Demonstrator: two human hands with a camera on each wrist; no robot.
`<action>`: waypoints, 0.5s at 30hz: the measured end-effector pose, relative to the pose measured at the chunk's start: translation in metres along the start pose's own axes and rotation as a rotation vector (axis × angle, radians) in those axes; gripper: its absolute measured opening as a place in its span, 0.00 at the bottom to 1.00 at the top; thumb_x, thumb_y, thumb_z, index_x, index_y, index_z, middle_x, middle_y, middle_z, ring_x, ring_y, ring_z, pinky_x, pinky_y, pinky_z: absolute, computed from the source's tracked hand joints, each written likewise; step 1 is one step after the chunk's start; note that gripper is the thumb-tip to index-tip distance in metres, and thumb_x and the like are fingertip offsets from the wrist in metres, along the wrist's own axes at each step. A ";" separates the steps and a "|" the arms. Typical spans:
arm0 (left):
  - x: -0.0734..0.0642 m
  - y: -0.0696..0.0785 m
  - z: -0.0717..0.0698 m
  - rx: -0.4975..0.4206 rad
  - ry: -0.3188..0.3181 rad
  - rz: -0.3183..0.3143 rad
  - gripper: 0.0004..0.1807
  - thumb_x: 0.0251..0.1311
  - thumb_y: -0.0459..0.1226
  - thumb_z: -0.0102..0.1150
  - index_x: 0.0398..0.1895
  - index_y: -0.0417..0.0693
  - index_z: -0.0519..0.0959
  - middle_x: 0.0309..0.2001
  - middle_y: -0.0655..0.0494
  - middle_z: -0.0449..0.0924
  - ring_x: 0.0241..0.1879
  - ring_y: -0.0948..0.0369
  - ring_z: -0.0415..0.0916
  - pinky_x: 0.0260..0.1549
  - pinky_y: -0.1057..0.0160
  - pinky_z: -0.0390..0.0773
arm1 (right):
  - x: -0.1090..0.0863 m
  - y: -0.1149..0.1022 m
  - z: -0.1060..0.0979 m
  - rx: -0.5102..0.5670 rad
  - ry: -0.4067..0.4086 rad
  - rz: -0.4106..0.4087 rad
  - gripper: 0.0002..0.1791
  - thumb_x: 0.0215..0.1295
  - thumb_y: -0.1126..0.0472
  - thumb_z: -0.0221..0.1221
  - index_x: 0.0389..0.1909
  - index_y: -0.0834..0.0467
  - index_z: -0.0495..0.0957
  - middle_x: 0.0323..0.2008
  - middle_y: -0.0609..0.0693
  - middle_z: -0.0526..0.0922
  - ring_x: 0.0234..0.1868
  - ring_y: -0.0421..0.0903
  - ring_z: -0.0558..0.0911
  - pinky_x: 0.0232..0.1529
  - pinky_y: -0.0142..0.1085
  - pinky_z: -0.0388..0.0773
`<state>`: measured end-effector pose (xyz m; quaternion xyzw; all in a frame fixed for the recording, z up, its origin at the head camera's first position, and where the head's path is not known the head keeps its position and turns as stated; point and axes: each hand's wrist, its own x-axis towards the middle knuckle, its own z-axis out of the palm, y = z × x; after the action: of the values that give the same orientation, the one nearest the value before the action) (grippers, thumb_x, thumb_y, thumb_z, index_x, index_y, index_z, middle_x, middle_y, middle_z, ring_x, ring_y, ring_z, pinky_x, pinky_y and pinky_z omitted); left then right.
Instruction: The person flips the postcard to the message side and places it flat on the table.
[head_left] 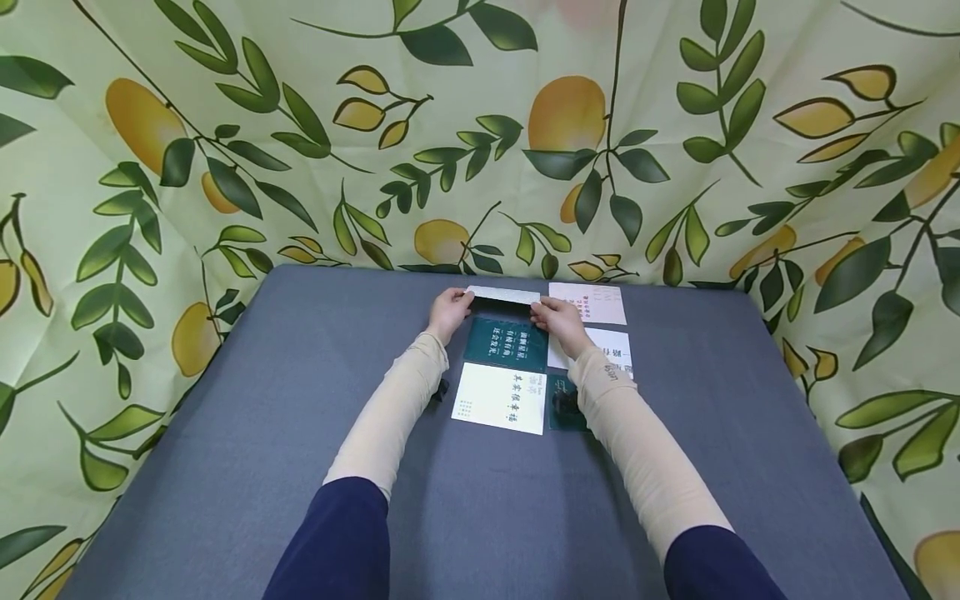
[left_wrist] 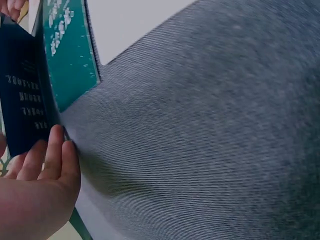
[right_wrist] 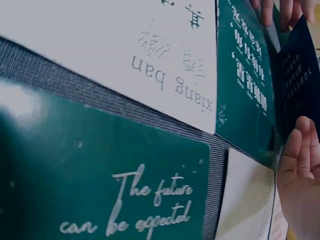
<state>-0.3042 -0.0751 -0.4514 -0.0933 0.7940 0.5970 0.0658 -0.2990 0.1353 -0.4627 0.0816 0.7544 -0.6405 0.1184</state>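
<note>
Both hands hold a postcard-like card [head_left: 504,294] near the far edge of the table, tilted up off the cloth. In the head view its upper side is a pale strip; in the left wrist view its other face [left_wrist: 22,85] is dark with white print. My left hand [head_left: 450,312] pinches the left end, and my right hand [head_left: 561,323] pinches the right end. Just in front lies a green card [head_left: 507,344] with white writing. Nearer still is a white card [head_left: 498,398] with black characters.
To the right lie a white card with red print [head_left: 596,302], another white card [head_left: 613,343] and a green card [head_left: 561,421], partly hidden by the right forearm. A leaf-patterned curtain [head_left: 480,183] hangs behind the grey table [head_left: 300,417].
</note>
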 end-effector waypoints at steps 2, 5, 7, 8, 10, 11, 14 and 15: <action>0.000 -0.003 0.001 0.080 -0.041 -0.005 0.25 0.67 0.44 0.48 0.63 0.41 0.66 0.61 0.43 0.71 0.59 0.50 0.71 0.60 0.53 0.69 | 0.001 0.003 -0.001 -0.026 -0.015 0.022 0.32 0.70 0.56 0.50 0.71 0.61 0.52 0.57 0.60 0.74 0.46 0.43 0.77 0.53 0.32 0.75; 0.002 -0.006 0.002 0.169 -0.106 -0.009 0.26 0.67 0.43 0.48 0.66 0.42 0.64 0.64 0.44 0.67 0.64 0.51 0.65 0.63 0.54 0.66 | 0.004 0.009 -0.002 -0.070 -0.042 0.048 0.34 0.70 0.55 0.50 0.72 0.60 0.48 0.51 0.58 0.76 0.39 0.38 0.77 0.44 0.27 0.75; 0.024 -0.025 0.007 0.212 -0.129 -0.007 0.27 0.67 0.42 0.48 0.66 0.42 0.63 0.66 0.45 0.65 0.65 0.53 0.63 0.63 0.55 0.65 | 0.005 0.012 -0.002 -0.114 -0.063 0.053 0.36 0.70 0.55 0.50 0.72 0.60 0.46 0.45 0.55 0.76 0.35 0.37 0.76 0.40 0.26 0.74; 0.034 -0.035 0.008 0.210 -0.141 -0.007 0.27 0.66 0.44 0.49 0.66 0.44 0.64 0.65 0.47 0.66 0.65 0.54 0.64 0.63 0.55 0.66 | 0.006 0.013 -0.002 -0.142 -0.070 0.049 0.36 0.70 0.55 0.50 0.72 0.61 0.46 0.42 0.54 0.76 0.33 0.37 0.75 0.39 0.26 0.74; 0.050 -0.052 0.010 0.222 -0.142 0.011 0.27 0.65 0.45 0.51 0.65 0.44 0.65 0.63 0.49 0.69 0.62 0.56 0.67 0.61 0.57 0.68 | 0.005 0.014 -0.002 -0.209 -0.085 0.044 0.36 0.70 0.55 0.50 0.72 0.61 0.46 0.36 0.51 0.75 0.31 0.38 0.74 0.39 0.27 0.73; 0.054 -0.059 0.011 0.222 -0.145 0.014 0.27 0.65 0.45 0.51 0.65 0.45 0.66 0.63 0.49 0.70 0.62 0.57 0.67 0.60 0.57 0.68 | 0.004 0.014 -0.001 -0.238 -0.096 0.041 0.36 0.70 0.55 0.50 0.72 0.62 0.46 0.33 0.50 0.75 0.30 0.38 0.74 0.40 0.28 0.72; 0.039 -0.051 0.007 0.224 -0.154 0.000 0.25 0.66 0.44 0.50 0.64 0.45 0.67 0.63 0.50 0.69 0.64 0.56 0.65 0.63 0.55 0.66 | 0.003 0.015 0.000 -0.297 -0.116 0.050 0.36 0.69 0.55 0.50 0.72 0.62 0.46 0.29 0.47 0.74 0.28 0.39 0.73 0.41 0.30 0.70; 0.030 -0.043 0.006 0.232 -0.152 -0.005 0.24 0.66 0.41 0.48 0.64 0.43 0.67 0.64 0.48 0.68 0.65 0.55 0.64 0.64 0.55 0.65 | 0.003 0.015 0.000 -0.306 -0.120 0.054 0.36 0.69 0.55 0.49 0.72 0.62 0.47 0.28 0.47 0.73 0.28 0.39 0.73 0.41 0.30 0.69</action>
<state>-0.3233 -0.0827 -0.4996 -0.0416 0.8503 0.5063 0.1375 -0.2977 0.1376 -0.4779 0.0443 0.8322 -0.5185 0.1915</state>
